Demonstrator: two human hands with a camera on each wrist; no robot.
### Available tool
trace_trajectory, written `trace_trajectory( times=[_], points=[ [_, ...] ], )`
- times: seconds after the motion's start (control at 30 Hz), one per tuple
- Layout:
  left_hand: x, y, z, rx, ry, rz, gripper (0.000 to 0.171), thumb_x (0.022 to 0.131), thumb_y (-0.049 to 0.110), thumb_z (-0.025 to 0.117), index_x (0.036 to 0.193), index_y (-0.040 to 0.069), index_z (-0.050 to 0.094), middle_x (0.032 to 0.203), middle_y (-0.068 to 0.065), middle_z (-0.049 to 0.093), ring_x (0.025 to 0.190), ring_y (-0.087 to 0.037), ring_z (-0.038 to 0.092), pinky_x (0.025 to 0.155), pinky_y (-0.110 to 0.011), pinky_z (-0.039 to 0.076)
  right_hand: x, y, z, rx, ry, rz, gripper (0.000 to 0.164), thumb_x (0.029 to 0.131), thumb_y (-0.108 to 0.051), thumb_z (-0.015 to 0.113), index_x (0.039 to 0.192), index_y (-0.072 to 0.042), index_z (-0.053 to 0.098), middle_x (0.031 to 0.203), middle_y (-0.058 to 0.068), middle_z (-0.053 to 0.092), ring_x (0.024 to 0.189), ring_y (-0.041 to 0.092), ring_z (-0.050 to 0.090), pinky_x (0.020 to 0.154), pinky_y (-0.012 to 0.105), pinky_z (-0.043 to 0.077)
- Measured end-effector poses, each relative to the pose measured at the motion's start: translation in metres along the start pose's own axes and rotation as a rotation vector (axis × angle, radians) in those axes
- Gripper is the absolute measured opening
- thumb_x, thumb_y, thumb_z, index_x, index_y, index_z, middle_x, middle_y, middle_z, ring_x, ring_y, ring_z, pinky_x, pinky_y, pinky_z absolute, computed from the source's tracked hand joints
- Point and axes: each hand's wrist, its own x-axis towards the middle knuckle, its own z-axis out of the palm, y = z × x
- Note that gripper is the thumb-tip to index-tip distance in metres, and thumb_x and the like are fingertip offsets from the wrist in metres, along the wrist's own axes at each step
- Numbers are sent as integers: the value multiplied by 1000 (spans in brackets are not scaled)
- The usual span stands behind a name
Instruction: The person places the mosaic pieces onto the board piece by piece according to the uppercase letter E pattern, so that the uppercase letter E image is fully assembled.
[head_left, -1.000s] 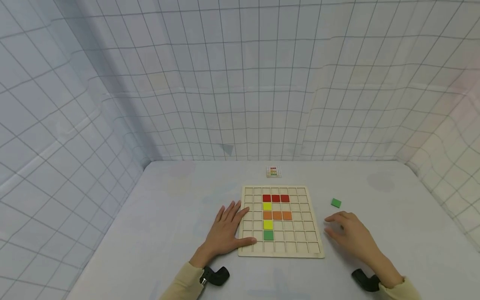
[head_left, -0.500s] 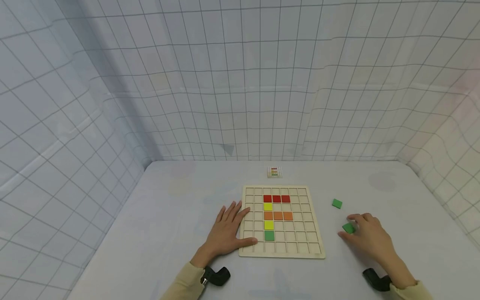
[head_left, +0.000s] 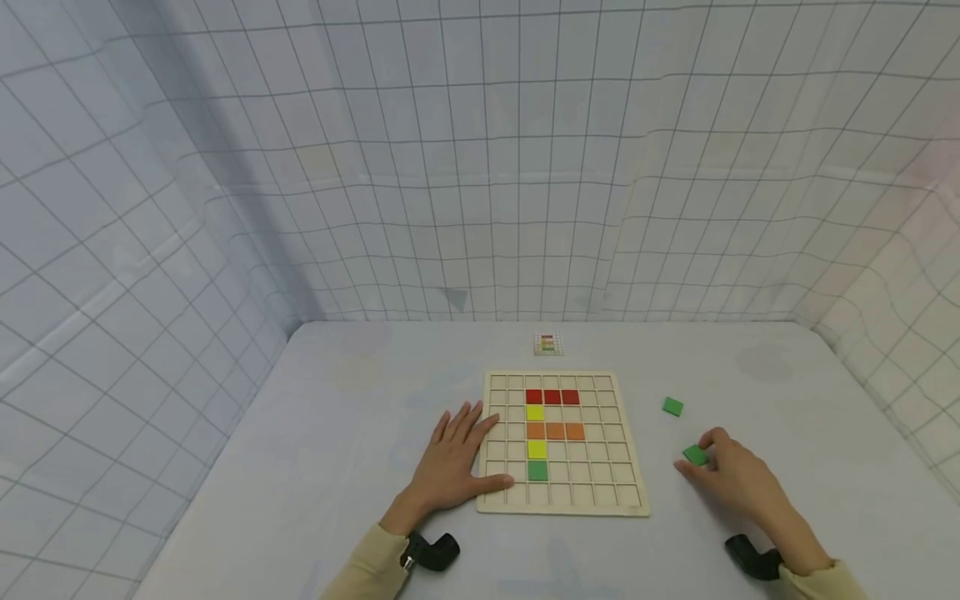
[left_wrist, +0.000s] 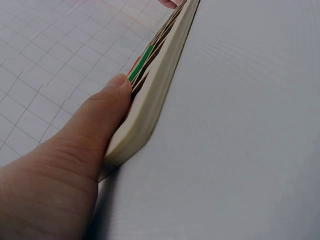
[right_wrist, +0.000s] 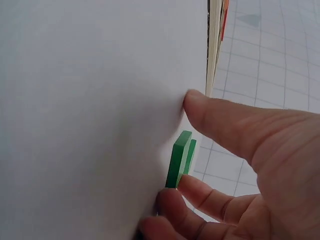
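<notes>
A pale grid board [head_left: 626, 492] lies on the table with red, yellow, orange and green square tiles in its cells. My left hand [head_left: 447, 471] rests on its left side, fingers spread; in the left wrist view the thumb [left_wrist: 95, 115] lies over the board's near edge. To the right of the board, my right hand [head_left: 742, 483] is around a loose green tile [head_left: 695, 455] lying on the table. In the right wrist view, fingertips touch or nearly touch that green tile [right_wrist: 178, 160], while the thumb [right_wrist: 220, 117] stands apart from it.
A second loose green tile [head_left: 672, 407] lies farther back, right of the board. A small card [head_left: 548, 344] with a coloured grid pattern sits behind the board. White grid-lined sheets [head_left: 480, 208] enclose the back and sides of the table.
My right hand moved right, away from the board's edge, to the nearer green tile, which it hid before. Its index finger shifted slightly since. The left hand stayed put.
</notes>
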Motion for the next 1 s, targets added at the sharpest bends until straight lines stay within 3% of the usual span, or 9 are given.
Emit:
trace_trajectory(
  times=[0.27, 0.7, 1.0],
  points=[
    [0, 0, -1, -1, -5, -4, 94, 78, 77, 49, 149, 17, 33, 155, -9, 21, 142, -27, 12, 113, -46, 3, 3, -6, 5, 17, 5, -46, 39, 89, -26, 68, 105, 4, 51, 71, 2, 51, 59, 16, 46, 49, 31, 38],
    [0, 0, -1, 20, -37, -23, 94, 78, 77, 49, 150, 20, 29, 156, -7, 17, 143, -23, 7, 113, -43, -1, 3, -10, 7, 24, -44, -76, 37, 87, -33, 70, 96, -1, 52, 72, 0, 49, 60, 15, 45, 51, 30, 37],
    [0, 1, -1, 18, -41, -24, 94, 78, 76, 50, 150, 19, 30, 156, -7, 18, 143, -23, 7, 113, -42, -1, 2, -11, 10, 24, -21, -90, 38, 84, -32, 73, 88, -4, 48, 72, 2, 43, 63, 16, 41, 52, 30, 33]
  ],
)
